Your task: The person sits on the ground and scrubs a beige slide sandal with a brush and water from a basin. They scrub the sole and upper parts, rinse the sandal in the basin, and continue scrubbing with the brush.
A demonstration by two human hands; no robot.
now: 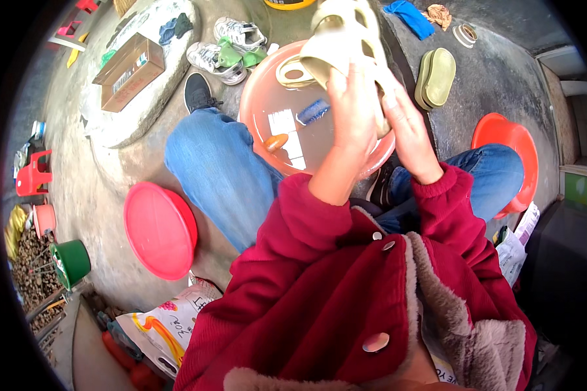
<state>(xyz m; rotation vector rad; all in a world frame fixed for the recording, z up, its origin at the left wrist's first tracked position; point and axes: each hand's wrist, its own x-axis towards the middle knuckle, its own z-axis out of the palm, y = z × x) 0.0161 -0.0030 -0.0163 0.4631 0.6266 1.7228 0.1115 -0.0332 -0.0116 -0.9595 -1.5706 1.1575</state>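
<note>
Both my hands hold a cream slotted plastic sandal (345, 44) up over the far right part of a pink plastic basin (247, 105). My left hand (354, 110) grips its near left side; my right hand (406, 119) presses against its right side. Murky water fills the basin below. In it lie a blue brush (313, 112), an orange oval object (276, 142) and a cream ring-shaped piece (293, 73) near the far rim. To the right, a pair of greenish insoles or soles (435, 78) rests on the concrete.
White sneakers (217, 61) with green cloth stand beyond my left foot. An open cardboard box (132, 73) lies on a stone slab at the left. A pink basin (160, 230) is by my left leg, a red basin (506, 132) by my right knee. Blue cloth (411, 19) lies far right.
</note>
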